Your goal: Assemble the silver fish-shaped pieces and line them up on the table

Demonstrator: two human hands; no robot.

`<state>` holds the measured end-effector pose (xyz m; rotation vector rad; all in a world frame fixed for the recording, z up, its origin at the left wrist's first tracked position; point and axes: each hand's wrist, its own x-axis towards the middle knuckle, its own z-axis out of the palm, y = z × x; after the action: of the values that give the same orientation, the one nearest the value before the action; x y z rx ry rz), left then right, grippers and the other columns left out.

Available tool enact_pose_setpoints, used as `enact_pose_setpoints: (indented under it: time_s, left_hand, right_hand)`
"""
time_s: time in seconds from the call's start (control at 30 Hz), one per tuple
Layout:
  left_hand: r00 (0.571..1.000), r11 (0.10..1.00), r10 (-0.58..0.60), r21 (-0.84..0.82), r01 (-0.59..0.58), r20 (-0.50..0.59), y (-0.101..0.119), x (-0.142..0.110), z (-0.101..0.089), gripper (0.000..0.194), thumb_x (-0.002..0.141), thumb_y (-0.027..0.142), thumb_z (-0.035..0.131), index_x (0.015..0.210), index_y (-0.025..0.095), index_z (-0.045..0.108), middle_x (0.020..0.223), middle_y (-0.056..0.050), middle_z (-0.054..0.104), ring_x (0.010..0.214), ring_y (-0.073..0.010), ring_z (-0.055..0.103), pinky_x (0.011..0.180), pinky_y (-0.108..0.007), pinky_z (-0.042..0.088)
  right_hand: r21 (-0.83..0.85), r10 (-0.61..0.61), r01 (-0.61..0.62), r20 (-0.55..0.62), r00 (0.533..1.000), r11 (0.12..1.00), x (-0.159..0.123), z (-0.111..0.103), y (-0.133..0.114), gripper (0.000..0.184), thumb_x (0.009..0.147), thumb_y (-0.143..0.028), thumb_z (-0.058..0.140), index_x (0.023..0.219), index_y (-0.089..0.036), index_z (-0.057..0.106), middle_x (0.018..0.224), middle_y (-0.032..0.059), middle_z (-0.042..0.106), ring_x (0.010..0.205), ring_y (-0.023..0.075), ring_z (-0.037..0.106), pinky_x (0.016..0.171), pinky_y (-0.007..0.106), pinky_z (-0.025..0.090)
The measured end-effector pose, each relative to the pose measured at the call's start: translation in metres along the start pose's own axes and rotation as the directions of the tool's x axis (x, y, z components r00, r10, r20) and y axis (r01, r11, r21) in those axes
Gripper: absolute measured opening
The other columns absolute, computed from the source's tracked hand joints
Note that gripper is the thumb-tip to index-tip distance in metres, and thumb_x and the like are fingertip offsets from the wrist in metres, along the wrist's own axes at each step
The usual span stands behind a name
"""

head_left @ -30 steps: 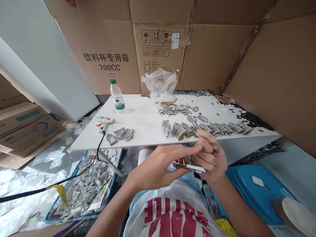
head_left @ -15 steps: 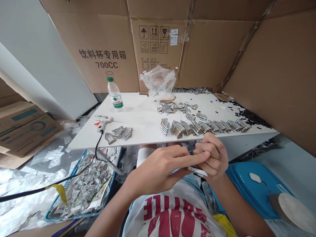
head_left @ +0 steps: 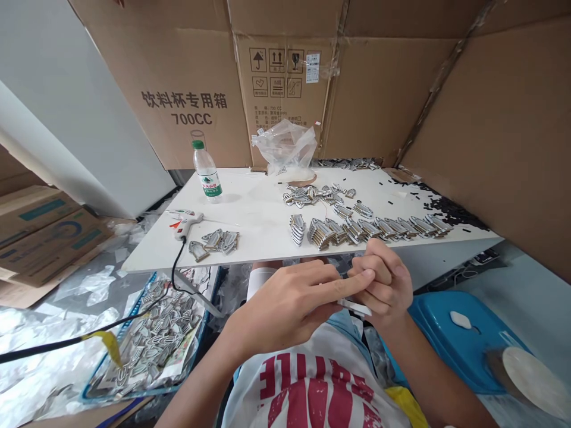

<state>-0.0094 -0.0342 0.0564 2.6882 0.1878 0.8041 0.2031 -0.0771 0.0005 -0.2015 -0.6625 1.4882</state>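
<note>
In front of my shirt, below the table edge, both my hands meet over a small flat white piece. My left hand pinches its left end, the index finger stretched across toward my right fingers. My right hand is curled closed around the other end, so much of the piece is hidden. Beyond my hands, a row of small pointed, arch-shaped metal-looking pieces lies in overlapping stacks along the table edge. A looser heap of similar pieces sits behind, and a smaller group lies to the left.
On the white table stand a green-capped water bottle, a glue gun and a clear plastic bag. Small black bits cover the right end. A blue basket of metal-looking pieces and a blue lid flank me.
Both hands keep the same grip on the white piece; my left index finger has slid back slightly to the left. Nothing on the table has moved.
</note>
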Motion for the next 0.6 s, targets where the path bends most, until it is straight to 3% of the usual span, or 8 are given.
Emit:
enact_pose_setpoints:
  time_s: [0.1, 0.17, 0.33, 0.43, 0.5, 0.6]
  left_hand:
    - [1.000, 0.999, -0.004, 0.033, 0.004, -0.005, 0.000, 0.000, -0.001, 0.052, 0.113, 0.022, 0.051, 0.164, 0.027, 0.045, 0.100, -0.005, 0.073, 0.088, -0.0206, 0.069, 0.081, -0.034, 0.058]
    - [1.000, 0.999, 0.007, 0.038, -0.006, -0.005, -0.001, 0.000, -0.001, 0.053, 0.113, 0.022, 0.052, 0.165, 0.025, 0.043, 0.097, -0.004, 0.071, 0.086, -0.0204, 0.068, 0.079, -0.034, 0.058]
    - [1.000, 0.998, 0.028, 0.049, -0.028, -0.004, -0.002, 0.001, 0.001, 0.054, 0.112, 0.018, 0.051, 0.165, 0.023, 0.042, 0.097, -0.004, 0.070, 0.084, -0.0194, 0.066, 0.079, -0.033, 0.059]
    - [1.000, 0.998, 0.022, 0.066, -0.023, 0.018, -0.002, 0.002, 0.002, 0.053, 0.114, 0.020, 0.047, 0.166, 0.023, 0.040, 0.098, -0.004, 0.070, 0.084, -0.0192, 0.065, 0.078, -0.033, 0.059]
    - [0.999, 0.997, 0.014, 0.073, -0.017, 0.041, -0.001, 0.002, 0.002, 0.052, 0.115, 0.020, 0.045, 0.166, 0.023, 0.039, 0.100, -0.005, 0.070, 0.085, -0.0194, 0.065, 0.077, -0.033, 0.059]
    - [0.998, 0.997, 0.008, 0.072, -0.012, 0.063, -0.001, 0.003, 0.002, 0.050, 0.115, 0.020, 0.045, 0.164, 0.021, 0.042, 0.104, -0.006, 0.070, 0.087, -0.0201, 0.066, 0.075, -0.032, 0.057]
  right_hand:
    - [-0.144, -0.007, -0.013, -0.141, 0.990, 0.989, -0.001, 0.001, -0.001, 0.045, 0.099, -0.036, 0.053, 0.069, -0.028, 0.021, 0.052, -0.0194, 0.002, 0.027, -0.0033, -0.018, 0.028, 0.011, 0.012]
    - [-0.215, -0.026, -0.012, -0.173, 0.985, 0.976, -0.002, 0.002, -0.002, 0.047, 0.098, -0.040, 0.057, 0.070, -0.028, 0.021, 0.052, -0.0193, 0.003, 0.029, -0.0023, -0.018, 0.028, 0.011, 0.012]
    - [-0.184, -0.051, 0.040, -0.055, 0.997, 0.982, -0.002, 0.002, -0.004, 0.038, 0.098, -0.036, 0.060, 0.074, -0.028, 0.031, 0.056, -0.0181, 0.010, 0.032, -0.0004, -0.016, 0.032, 0.013, 0.009]
    - [-0.109, -0.026, 0.016, -0.092, 0.995, 0.994, 0.000, 0.003, -0.004, 0.036, 0.100, -0.032, 0.057, 0.073, -0.028, 0.033, 0.056, -0.0175, 0.012, 0.033, -0.0001, -0.014, 0.031, 0.013, 0.009]
    - [0.035, 0.002, -0.002, -0.013, 1.000, 0.999, 0.003, 0.005, -0.004, 0.036, 0.101, -0.027, 0.056, 0.072, -0.026, 0.034, 0.055, -0.0170, 0.015, 0.030, 0.0001, -0.007, 0.030, 0.012, 0.013]
    - [0.374, 0.005, -0.128, 0.313, 0.950, 0.919, 0.009, 0.009, -0.001, 0.032, 0.100, -0.014, 0.051, 0.074, -0.024, 0.036, 0.059, -0.0150, 0.022, 0.029, 0.0001, 0.007, 0.030, 0.011, 0.019]
